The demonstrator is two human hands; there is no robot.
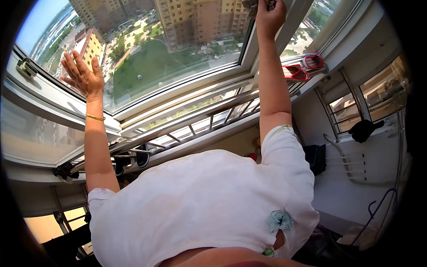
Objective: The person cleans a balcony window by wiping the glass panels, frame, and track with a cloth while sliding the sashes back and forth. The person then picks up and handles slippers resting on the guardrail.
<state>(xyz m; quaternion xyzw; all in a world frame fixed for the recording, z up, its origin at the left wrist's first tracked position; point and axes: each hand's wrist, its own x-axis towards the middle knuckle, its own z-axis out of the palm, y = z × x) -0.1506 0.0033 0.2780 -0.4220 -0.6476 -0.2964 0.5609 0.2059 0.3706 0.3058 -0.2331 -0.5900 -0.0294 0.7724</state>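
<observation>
My left hand [83,76] is raised in front of the large window pane [178,73], its fingers spread and nothing in it. Whether the palm touches the glass, I cannot tell. A gold bangle [95,117] circles that wrist. At the top edge of the view, my right hand [270,20] is closed on a crumpled grey-brown cloth [251,7], beside the white window frame [254,44]. Part of the cloth is cut off by the edge of the view.
Metal railing [191,118] runs below the window. Red-trimmed shoes [295,72] rest at its right end, and dark shoes [142,156] are lower left. A window handle [27,69] is on the left frame. A purple hanger [376,209] hangs at right.
</observation>
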